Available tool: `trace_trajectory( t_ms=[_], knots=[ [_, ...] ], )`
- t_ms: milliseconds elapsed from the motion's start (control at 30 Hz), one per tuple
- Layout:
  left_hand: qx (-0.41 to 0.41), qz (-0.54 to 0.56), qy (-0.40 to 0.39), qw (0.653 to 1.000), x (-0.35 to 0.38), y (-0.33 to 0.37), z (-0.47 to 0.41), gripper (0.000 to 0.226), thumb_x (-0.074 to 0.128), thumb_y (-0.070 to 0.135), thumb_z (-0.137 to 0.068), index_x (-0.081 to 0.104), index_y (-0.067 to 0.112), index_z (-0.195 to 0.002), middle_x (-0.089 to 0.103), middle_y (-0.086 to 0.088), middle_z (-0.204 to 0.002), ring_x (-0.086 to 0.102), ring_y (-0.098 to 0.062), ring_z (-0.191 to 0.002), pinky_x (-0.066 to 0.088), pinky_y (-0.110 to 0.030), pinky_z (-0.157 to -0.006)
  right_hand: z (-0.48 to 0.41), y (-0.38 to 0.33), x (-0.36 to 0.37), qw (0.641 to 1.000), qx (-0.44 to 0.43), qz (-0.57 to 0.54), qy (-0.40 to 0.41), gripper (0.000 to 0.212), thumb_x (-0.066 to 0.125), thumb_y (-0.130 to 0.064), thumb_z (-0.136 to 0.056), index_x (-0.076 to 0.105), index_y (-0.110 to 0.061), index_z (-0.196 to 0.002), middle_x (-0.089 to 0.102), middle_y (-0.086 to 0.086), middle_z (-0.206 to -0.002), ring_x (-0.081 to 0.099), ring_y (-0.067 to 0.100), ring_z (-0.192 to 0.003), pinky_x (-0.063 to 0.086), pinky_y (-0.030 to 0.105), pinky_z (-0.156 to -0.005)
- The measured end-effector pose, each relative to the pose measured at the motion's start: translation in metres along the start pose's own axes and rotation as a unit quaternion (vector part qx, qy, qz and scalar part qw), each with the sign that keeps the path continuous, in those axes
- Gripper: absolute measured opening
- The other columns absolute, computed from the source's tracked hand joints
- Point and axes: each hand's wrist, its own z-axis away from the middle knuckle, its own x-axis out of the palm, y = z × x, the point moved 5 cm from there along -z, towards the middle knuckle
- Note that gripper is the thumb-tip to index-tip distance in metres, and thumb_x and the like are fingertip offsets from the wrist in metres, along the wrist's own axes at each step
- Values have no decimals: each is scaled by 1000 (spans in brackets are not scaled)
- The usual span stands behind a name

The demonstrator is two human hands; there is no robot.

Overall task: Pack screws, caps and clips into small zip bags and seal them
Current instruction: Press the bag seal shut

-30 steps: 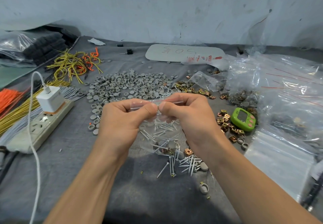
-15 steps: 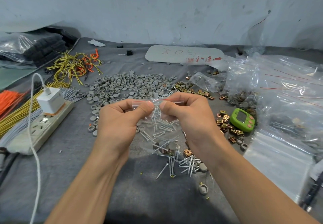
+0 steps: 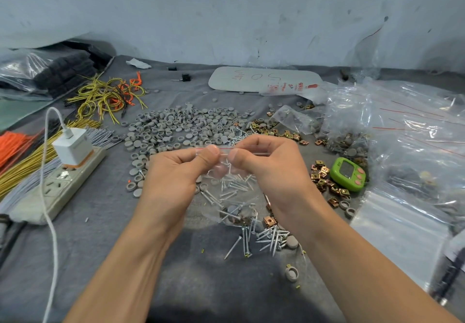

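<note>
A small clear zip bag (image 3: 230, 191) hangs between my hands above the grey cloth, holding screws, caps and copper clips at its bottom. My left hand (image 3: 176, 174) pinches the bag's red-lined top strip with thumb and fingers. My right hand (image 3: 271, 164) pinches the same strip just to the right, thumbs nearly touching. Loose screws (image 3: 261, 239) lie on the cloth below the bag. A heap of grey caps (image 3: 181, 126) spreads behind my hands. Copper clips (image 3: 327, 184) lie scattered at the right.
A green timer (image 3: 349, 174) sits right of my right hand. Empty and filled zip bags (image 3: 407, 151) pile up at the right. A power strip with a white charger (image 3: 73, 146) lies at the left, beside bundles of yellow and orange wires (image 3: 108, 96).
Both hands keep pinching the bag's top strip; the thumbs have slid slightly along it and the view has shifted a little. The bag hangs as before.
</note>
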Motion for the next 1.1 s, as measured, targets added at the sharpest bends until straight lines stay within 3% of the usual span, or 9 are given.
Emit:
trace_trajectory(
  t_ms=[67,233,333,500,600,700,867,1000,1100],
  knots=[
    [4,14,17,1000,0,2,0,23,73,34,-74,84,13,-77,79,-12,-84,75,-15,-78,55,-17,-71,0,0,0,1000,5,-3,-4,26,81,-4,-82,77,-23,-65,73,0,-69,63,8,-63,51,18,-62],
    [-10,34,31,999,0,3,1,25,68,34,-80,83,15,-73,78,-10,-78,74,-12,-73,55,-17,-69,0,4,-6,998,51,-46,2,15,81,-6,-84,79,-17,-73,73,7,-72,61,16,-63,52,32,-78],
    [-18,42,45,998,-4,3,1,33,62,35,-88,82,17,-69,77,-10,-74,74,-14,-67,55,-18,-61,0,4,-13,997,59,-52,10,13,78,-7,-87,77,-13,-76,70,15,-72,58,20,-65,51,29,-72],
    [-11,31,65,997,-7,2,0,34,62,32,-91,82,19,-67,75,-11,-69,72,-14,-61,54,-17,-57,0,2,-12,995,69,-69,6,16,76,-3,-88,73,-8,-73,70,8,-66,64,16,-63,54,22,-63],
    [-13,41,39,998,-6,1,-1,21,71,34,-79,83,18,-73,78,-8,-76,74,-13,-68,55,-17,-62,-1,2,-15,997,57,-60,7,12,76,-4,-89,74,-4,-77,68,9,-67,64,21,-66,56,25,-69],
    [0,10,20,1000,-7,-1,-1,30,82,33,-62,82,10,-81,79,-10,-82,74,-14,-73,54,-17,-65,-2,2,-14,998,44,-35,-3,11,76,-5,-89,76,-7,-78,68,10,-68,61,24,-69,55,28,-72],
    [18,-23,-9,1000,-1,-2,-1,11,81,7,-77,81,5,-88,79,-13,-88,76,-30,-89,60,-27,-78,2,6,-4,1000,20,10,-22,8,79,-10,-85,78,-15,-79,74,13,-77,64,20,-71,53,32,-72],
    [22,-24,16,999,-1,-1,-1,11,80,1,-76,79,0,-87,78,-18,-85,73,-40,-90,59,-28,-77,0,5,-1,1000,7,-1,-21,23,78,-2,-85,77,-19,-68,71,3,-66,64,16,-66,51,24,-63],
    [17,-24,32,999,-2,-2,-3,10,79,-2,-78,78,-3,-88,77,-21,-86,72,-40,-91,58,-25,-76,-1,4,-2,999,6,3,-35,20,77,-2,-86,76,-17,-71,73,5,-68,67,13,-64,53,22,-63]
  ],
)
